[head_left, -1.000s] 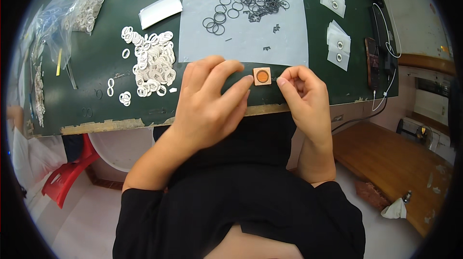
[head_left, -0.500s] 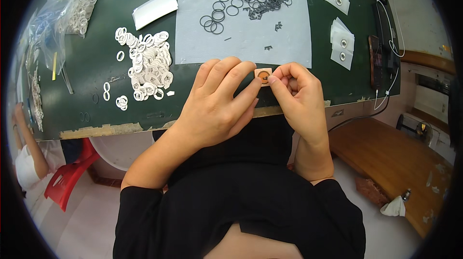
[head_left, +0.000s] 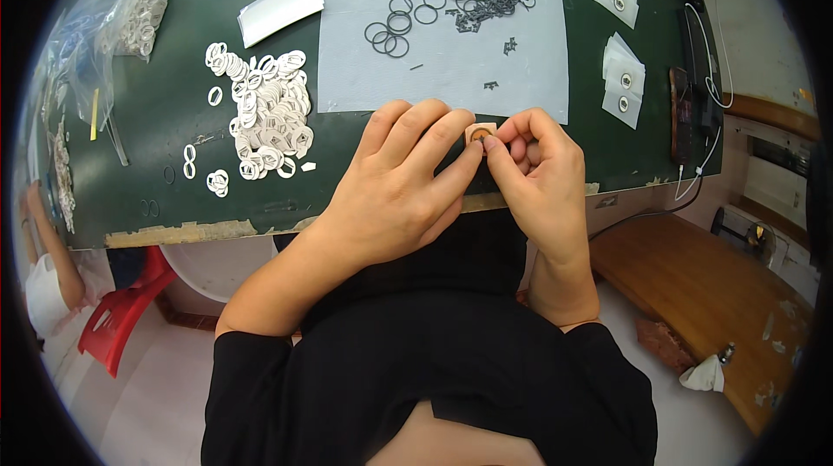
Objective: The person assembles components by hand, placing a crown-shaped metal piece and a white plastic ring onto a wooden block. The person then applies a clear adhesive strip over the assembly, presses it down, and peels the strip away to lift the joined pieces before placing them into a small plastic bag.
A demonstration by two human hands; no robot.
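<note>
Near the table's front edge, a small tan square block point(head_left: 480, 128) with an orange-brown round recess sits between my two hands. My left hand point(head_left: 395, 184) grips it from the left, fingers bent over its edge and one fingertip pressing its face. From the right, my right hand point(head_left: 544, 169) has thumb and forefinger pinched at the block's lower right, the other fingers curled in. A dark bit shows inside the recess beside the fingertips, too small to name. Beyond, a grey-white sheet point(head_left: 364, 84) carries black rings point(head_left: 398, 23) and small black cut-out pieces point(head_left: 509, 46).
A pile of white oval and ring pieces point(head_left: 273, 106) lies left on the green table point(head_left: 182, 41), with a white card stack point(head_left: 280, 10) behind. Small clear packets point(head_left: 623, 84) and a phone point(head_left: 681, 114) are at right. Far left are plastic bags point(head_left: 82, 32) and another person's arm point(head_left: 54, 236).
My fingertips have closed further over the block, covering more of its round recess. The whole view has shifted slightly; the table pieces lie as before.
</note>
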